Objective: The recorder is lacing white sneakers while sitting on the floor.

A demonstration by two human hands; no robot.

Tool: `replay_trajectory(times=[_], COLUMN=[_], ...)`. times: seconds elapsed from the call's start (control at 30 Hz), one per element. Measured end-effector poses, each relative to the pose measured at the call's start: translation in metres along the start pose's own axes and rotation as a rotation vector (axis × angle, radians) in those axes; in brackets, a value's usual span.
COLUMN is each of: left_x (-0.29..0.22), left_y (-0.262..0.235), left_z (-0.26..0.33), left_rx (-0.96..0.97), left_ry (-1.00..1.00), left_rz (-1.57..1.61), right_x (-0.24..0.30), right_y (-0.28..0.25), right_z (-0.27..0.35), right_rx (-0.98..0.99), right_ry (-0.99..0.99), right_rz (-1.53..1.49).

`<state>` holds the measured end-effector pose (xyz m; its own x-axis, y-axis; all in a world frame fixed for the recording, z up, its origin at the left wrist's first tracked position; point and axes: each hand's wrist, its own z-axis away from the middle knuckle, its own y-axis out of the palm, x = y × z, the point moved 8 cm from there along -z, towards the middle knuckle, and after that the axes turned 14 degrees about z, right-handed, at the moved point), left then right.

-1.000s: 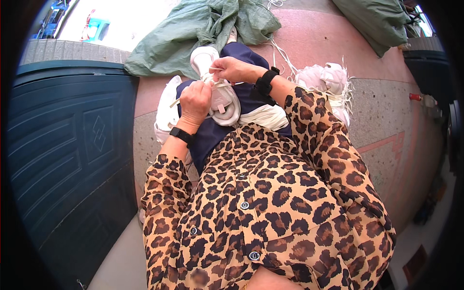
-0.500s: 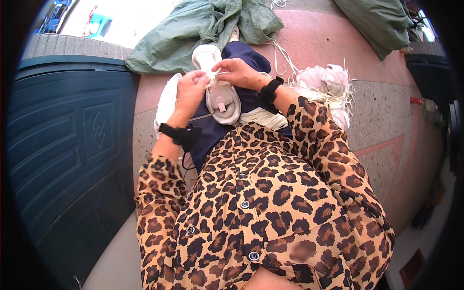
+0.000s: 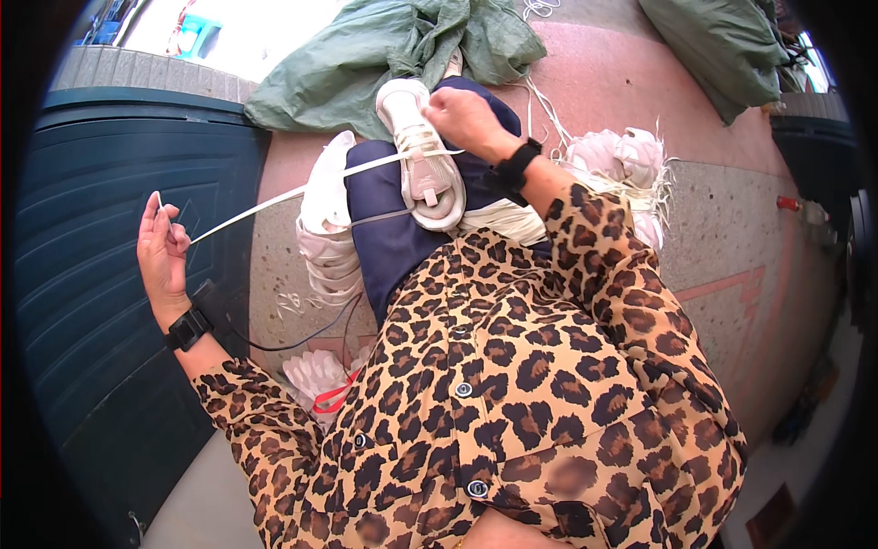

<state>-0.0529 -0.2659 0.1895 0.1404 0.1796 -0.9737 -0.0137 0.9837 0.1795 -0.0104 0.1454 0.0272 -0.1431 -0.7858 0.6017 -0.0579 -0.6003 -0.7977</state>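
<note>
A pale pinkish-white sneaker (image 3: 435, 206) lies lengthwise on my dark trousers, its opening toward me and its toe pointing away. A long flat white shoelace (image 3: 274, 201) stretches taut from the shoe's lacing far out to the left. My left hand (image 3: 163, 256) is raised in front of the dark blue door, its fingers closed on that lace. Beside the upper right part of the sneaker is my right hand (image 3: 465, 119) with curled fingers; what they grip, if anything, is hidden. A bundle of loose cream laces (image 3: 501, 222) lies across my lap.
Stacked pale shoes (image 3: 327, 242) stand left of my leg, and more pale shoes with laces (image 3: 622, 165) are piled to the right. Green sacks (image 3: 366, 64) lie ahead. A dark blue panelled door (image 3: 119, 265) borders the left side. A red strap (image 3: 337, 393) lies near my left elbow.
My left hand has swung far out to the left, drawing the lace out from the shoe. My right hand has moved slightly right and up, away from the left one.
</note>
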Motion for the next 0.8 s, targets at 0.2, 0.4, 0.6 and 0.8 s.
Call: replay_trajectory(times=[0.2, 0.4, 0.6, 0.8], left_x=[0.111, 0.232, 0.223, 0.222], left_y=[0.066, 0.154, 0.191, 0.199], left_z=[0.015, 0.041, 0.032, 0.032], left_rx=[0.110, 0.253, 0.369, 0.446], left_ry=[-0.164, -0.375, 0.113, 0.162], left_rz=[-0.297, -0.432, -0.925, -1.151], right_x=[-0.023, -0.028, -0.021, -0.010], right_y=[0.018, 0.022, 0.019, 0.019], right_z=[0.047, 0.063, 0.059, 0.055], right_rx=[0.497, 0.344, 0.331, 0.143], right_ry=[0.151, -0.025, -0.006, -0.088], right_rz=[-0.321, -0.236, 0.025, 0.177])
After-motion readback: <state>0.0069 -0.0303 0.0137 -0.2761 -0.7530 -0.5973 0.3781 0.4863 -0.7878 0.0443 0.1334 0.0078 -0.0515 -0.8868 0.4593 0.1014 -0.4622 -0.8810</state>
